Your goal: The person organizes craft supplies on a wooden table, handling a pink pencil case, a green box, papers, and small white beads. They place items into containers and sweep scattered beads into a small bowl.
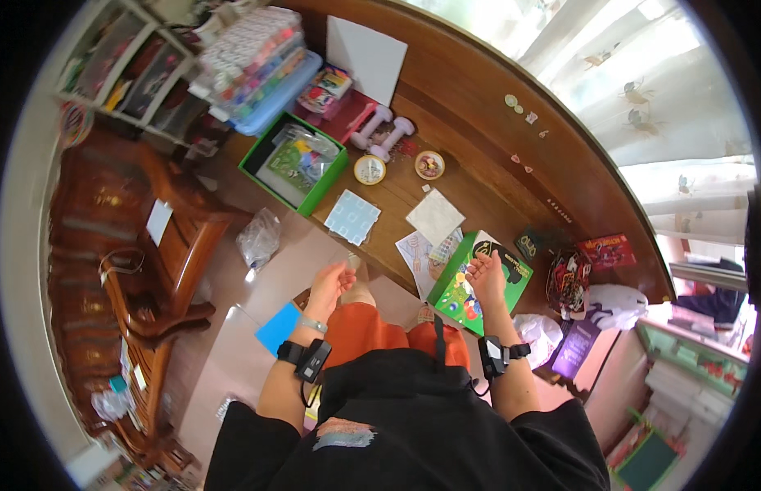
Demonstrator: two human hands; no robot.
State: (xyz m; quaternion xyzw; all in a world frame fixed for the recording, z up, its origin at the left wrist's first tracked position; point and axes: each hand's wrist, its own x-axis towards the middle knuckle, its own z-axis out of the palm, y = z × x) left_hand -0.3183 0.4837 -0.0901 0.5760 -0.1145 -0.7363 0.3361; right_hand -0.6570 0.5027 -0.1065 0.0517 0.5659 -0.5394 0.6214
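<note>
My left hand (329,288) hangs above the floor in front of the wooden bench, fingers loosely curled and nothing visible in them. Over the green printed box lid (452,304) at the bench's right part is my right hand (485,278), half open with its thumb raised; I cannot tell whether it touches the lid. Beyond my left hand lies a light-blue checked square sheet (352,217). A cream square sheet (435,217) overlaps a printed paper (416,255) near the lid. Two small round tubs (370,170) with yellow rims stand farther back.
A green open box (325,190) holds plastic-wrapped items. Lilac dumbbells (382,135) and stacked marker cases (253,69) stand behind it. A clear plastic bag (259,239) and a blue sheet (279,329) are on the floor. Left is a carved wooden chair (180,254); right, a purple box (575,348).
</note>
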